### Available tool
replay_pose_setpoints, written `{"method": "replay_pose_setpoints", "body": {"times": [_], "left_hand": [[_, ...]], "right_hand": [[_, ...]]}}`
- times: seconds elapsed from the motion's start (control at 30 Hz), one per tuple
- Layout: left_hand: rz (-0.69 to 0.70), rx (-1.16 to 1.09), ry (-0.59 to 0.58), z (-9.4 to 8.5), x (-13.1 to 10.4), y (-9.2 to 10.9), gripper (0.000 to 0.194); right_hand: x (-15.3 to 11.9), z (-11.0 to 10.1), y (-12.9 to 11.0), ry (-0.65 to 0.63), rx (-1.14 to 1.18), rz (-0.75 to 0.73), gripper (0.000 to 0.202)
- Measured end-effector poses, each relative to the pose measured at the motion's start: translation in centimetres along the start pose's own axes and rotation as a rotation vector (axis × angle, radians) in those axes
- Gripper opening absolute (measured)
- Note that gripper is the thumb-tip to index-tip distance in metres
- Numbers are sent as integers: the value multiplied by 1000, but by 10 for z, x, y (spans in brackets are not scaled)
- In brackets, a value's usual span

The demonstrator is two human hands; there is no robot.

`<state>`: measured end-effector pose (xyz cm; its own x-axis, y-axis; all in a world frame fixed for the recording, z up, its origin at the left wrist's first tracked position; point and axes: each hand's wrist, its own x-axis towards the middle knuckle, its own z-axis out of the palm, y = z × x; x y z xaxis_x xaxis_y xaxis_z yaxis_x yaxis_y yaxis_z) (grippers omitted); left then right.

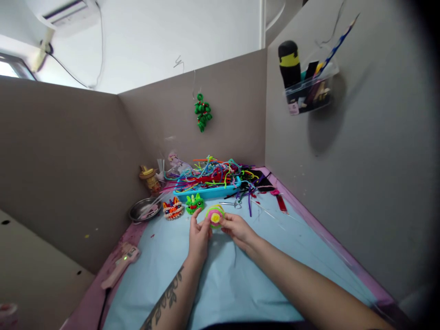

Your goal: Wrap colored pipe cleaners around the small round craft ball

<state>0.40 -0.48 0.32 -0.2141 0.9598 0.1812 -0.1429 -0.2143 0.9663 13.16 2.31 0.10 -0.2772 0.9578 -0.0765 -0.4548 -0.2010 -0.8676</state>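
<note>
You are holding a small fuzzy disc [215, 217], apparently wound from pipe cleaners: a lime-green outer ring, a pink band within it and a raised yellow centre. It is just above the smooth, faintly creased light-blue cloth [240, 284], in front of the turquoise plastic tray [213, 192], which is heaped with thin, bendy, bristly stems [215, 176] in red, purple, blue and yellow. Just behind your left hand [200, 231] rests a plush-textured green animal head [195, 204] with pointed ears; beside it is an orange one [173, 209] with cream, bumpy edging. Further left is a shiny, round metal bowl [146, 210]. Metal scissors [233, 204] lie behind your right hand [237, 227].

Your two hands grip the disc from opposite sides, its yellow centre facing you. On the left, your thumb presses the near edge, and your index finger stands raised and bent; the tattooed forearm rises steeply from below. On the right, your thumb and fingers pinch the other edge, fingers curled beneath, while the bare forearm slants in from the lower right.
</note>
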Motion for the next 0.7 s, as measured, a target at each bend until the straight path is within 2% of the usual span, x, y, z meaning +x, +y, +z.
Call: {"method": "replay_pose_setpoints", "body": {"times": [0.23, 0.43, 0.57, 0.7], "left_hand": [[-91, -195, 29, -4, 5, -1, 66], [-121, -247, 14, -5, 8, -1, 67], [-76, -91, -57, -3, 2, -1, 73], [1, 59, -130, 0, -4, -1, 70]], "right_hand": [[-3, 2, 0, -32, 0, 27, 41], [-2, 1, 2, -6, -28, -36, 39], [4, -4, 5, 44, -35, -53, 39], [4, -6, 4, 60, -43, -57, 39]]}}
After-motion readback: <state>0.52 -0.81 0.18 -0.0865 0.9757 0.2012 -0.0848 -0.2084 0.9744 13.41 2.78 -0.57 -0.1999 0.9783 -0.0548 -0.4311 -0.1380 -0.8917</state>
